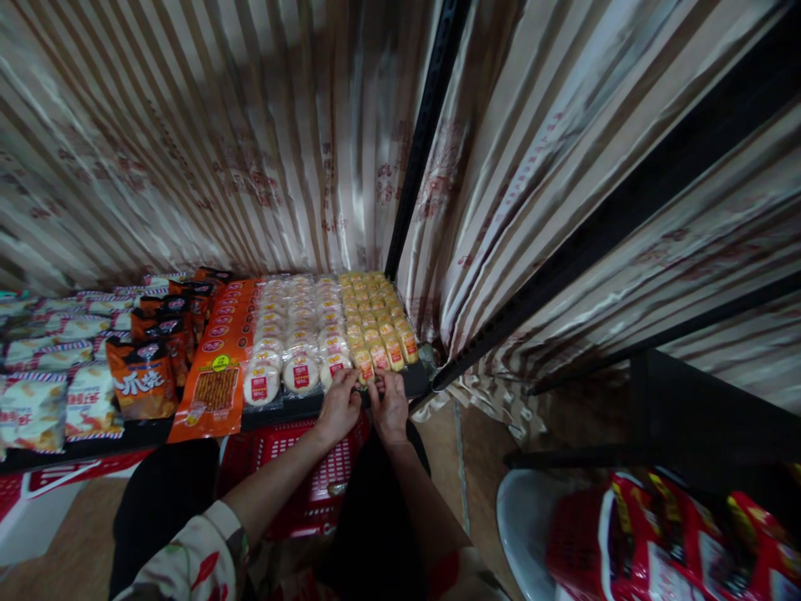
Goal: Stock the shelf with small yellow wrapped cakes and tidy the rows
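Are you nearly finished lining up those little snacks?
The round white packs look done, in neat rows near the shelf's front edge. The left hand and right hand are working at the front of the small yellow packs. Maybe a little is left there: bare black shelf shows before the rightmost ones, but I can't tell if more are coming.

I read 爪 on the orange-and-black bag [143, 382]; print on the yellow packets [392, 346], round packs [301, 372] and curtain [250, 179] is too blurred.
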A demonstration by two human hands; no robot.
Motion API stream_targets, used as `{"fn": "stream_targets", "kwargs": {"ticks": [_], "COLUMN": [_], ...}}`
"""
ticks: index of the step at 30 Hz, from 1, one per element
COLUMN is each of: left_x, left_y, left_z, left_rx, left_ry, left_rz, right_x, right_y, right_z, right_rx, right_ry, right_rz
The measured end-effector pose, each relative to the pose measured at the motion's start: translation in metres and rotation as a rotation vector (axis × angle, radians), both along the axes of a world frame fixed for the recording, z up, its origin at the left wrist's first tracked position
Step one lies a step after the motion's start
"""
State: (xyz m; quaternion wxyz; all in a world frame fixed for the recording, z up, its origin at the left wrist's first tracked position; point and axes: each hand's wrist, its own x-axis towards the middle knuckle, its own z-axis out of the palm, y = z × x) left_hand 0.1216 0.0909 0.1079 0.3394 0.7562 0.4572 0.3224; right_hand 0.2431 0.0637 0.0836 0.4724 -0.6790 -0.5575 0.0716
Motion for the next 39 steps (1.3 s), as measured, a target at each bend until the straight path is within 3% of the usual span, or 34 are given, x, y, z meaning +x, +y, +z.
{"fn": "stream_targets", "kwargs": {"ticks": [12,18,25,31,39], "left_x": [0.002,0.000,0.004,0.005,0.005], "left_y": [-0.005,-0.009,-0.009,-0.008,-0.009], "left_z": [0.005,0.002,0.005,0.002,0.007], "left_rx": [0.042,0.108,0.105,0.064,0.058], "left_ry": [0.134,0.200,0.242,0.291,0.302], "left_rz": [-0.009,-0.033,-0.032,-0.051,-0.054], "right_x": [0.002,0.020,0.042,0.037,0.033], "right_y": [-0.001,0.008,0.031,0.034,0.034], "right_z": [-0.004,0.004,0.000,-0.009,-0.010], "right_rx": [0.011,0.131,-0.019,-0.121,-0.133], "right_ry": [0.053,-0.085,-0.255,-0.378,-0.425], "right_rz": [0.002,-0.189,-0.157,-0.201,-0.230]}}
